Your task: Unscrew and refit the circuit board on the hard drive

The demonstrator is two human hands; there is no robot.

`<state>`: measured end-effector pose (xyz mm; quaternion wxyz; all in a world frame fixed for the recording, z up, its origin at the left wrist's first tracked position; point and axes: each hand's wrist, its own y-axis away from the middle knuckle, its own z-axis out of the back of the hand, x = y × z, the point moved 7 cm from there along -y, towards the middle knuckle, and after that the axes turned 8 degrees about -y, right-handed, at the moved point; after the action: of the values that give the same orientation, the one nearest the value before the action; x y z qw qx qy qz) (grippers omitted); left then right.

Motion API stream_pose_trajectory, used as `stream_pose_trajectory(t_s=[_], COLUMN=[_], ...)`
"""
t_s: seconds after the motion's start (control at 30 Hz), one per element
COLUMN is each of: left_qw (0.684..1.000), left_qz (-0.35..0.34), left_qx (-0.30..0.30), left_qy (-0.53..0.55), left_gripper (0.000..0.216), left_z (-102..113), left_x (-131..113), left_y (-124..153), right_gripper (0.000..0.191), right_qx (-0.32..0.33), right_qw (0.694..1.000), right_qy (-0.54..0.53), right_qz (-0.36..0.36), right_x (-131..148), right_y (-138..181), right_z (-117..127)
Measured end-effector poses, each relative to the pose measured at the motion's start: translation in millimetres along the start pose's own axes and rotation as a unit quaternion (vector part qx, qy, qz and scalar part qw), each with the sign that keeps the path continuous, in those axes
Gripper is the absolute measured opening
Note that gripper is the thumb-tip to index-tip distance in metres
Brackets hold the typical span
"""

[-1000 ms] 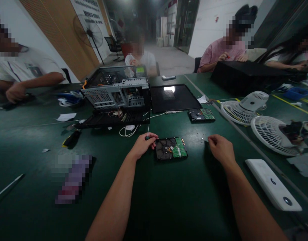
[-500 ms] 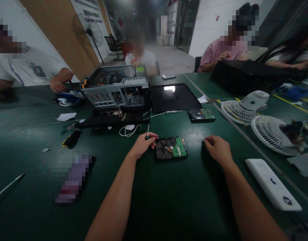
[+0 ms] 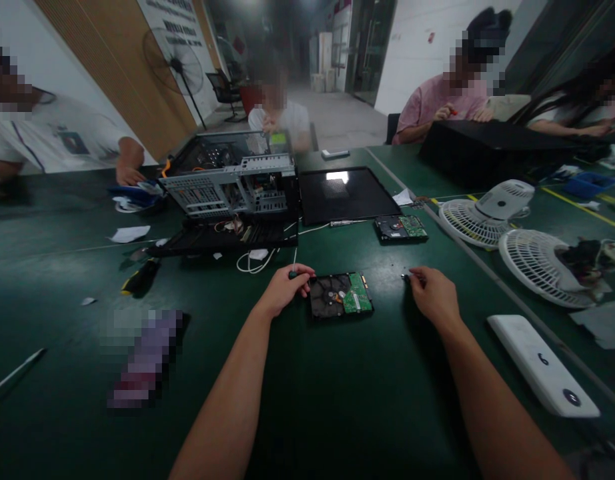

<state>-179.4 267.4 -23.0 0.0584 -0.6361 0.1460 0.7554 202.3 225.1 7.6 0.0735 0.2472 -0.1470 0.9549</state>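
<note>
Compared with the picture of one second ago, the right hand (image 3: 435, 293) has moved a little to the left, and its fingertips are now just beside the small metal bits (image 3: 404, 276) on the surface (image 3: 337, 400); before, there was a small gap. Its fingers are bent and close together, but I cannot tell whether they hold one of the bits. The left hand (image 3: 283, 290) has kept its place: it is closed around a thin tool (image 3: 293, 275) with a dark green part, whose shaft points up and away, and its fingers are at the left edge of the hard drive (image 3: 332, 293). This drive has stayed flat between the two hands, with its green circuit board on the right side. At the far left, a co-worker's hand (image 3: 130, 167) has come across to a blue item (image 3: 137, 197). About edges and room: behind the left hand, near it, is the front edge of the open computer case (image 3: 227, 183); the second hard drive (image 3: 401, 229) lies beyond the metal bits. To the right, the white device (image 3: 542, 367) lies beside the right forearm. A wide stretch of surface is free between the two forearms, and a narrower one between the drive and the right hand.
</note>
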Motion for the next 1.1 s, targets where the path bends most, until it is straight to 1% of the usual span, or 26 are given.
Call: stream_pose_trajectory(t_s=[0.1,0.17,0.23,0.33,0.47,0.8,1.1], left_qw=[1.0,1.0,1.0,1.0,1.0,1.0,1.0], left_qz=[0.0,0.001,0.001,0.001,0.0,0.006,0.002], left_qx=[0.0,-0.001,-0.003,-0.006,-0.005,-0.003,0.002], left_qy=[0.001,0.0,0.0,0.001,0.002,-0.004,0.007], left_gripper=[0.019,0.019,0.019,0.018,0.019,0.022,0.019], left_z=[-0.1,-0.4,-0.5,-0.4,-0.1,2.1,1.5], left_x=[-1.5,-2.2,-2.4,-2.0,-0.3,4.9,2.6], left_y=[0.6,0.9,0.9,0.7,-0.2,-1.5,-0.6], right_gripper=[0.039,0.044,0.048,0.056,0.064,0.052,0.052], right_qx=[-0.018,-0.006,0.019,0.047,0.06,0.065,0.063], right_qw=[0.999,0.997,0.994,0.991,0.989,0.984,0.984], right_qy=[0.012,0.004,-0.002,0.032,0.085,0.105,0.105], right_qz=[0.043,0.079,0.109,0.118,0.108,0.129,0.125], right_x=[5.2,11.7,19.0,27.5,35.3,44.4,42.4], right_y=[-0.6,-0.2,1.5,5.4,8.1,4.7,6.1], right_z=[-1.3,-6.8,-14.5,-25.0,-32.9,-30.6,-25.8])
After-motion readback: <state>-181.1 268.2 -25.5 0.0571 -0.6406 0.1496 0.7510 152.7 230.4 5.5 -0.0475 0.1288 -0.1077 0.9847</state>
